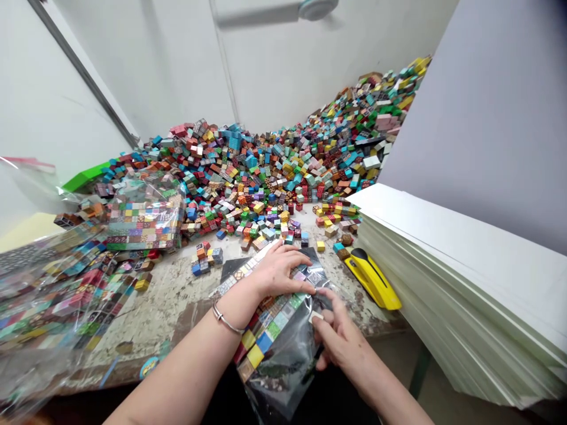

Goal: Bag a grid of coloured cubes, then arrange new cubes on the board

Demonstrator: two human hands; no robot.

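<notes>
Clear plastic bag (287, 372) is pinched at its mouth by the right hand (341, 345), while the cube slab (266, 330) half inside it, at the worktop (172, 295) edge, is pressed by the flat left hand (279, 271). Slab could get buckled and cubes spilled if shoved crooked.

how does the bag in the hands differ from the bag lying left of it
The held bag is held by the left hand and right hand and only part filled; the left bag lies untouched and looks packed full. Both are clear plastic holding coloured cubes.
</notes>
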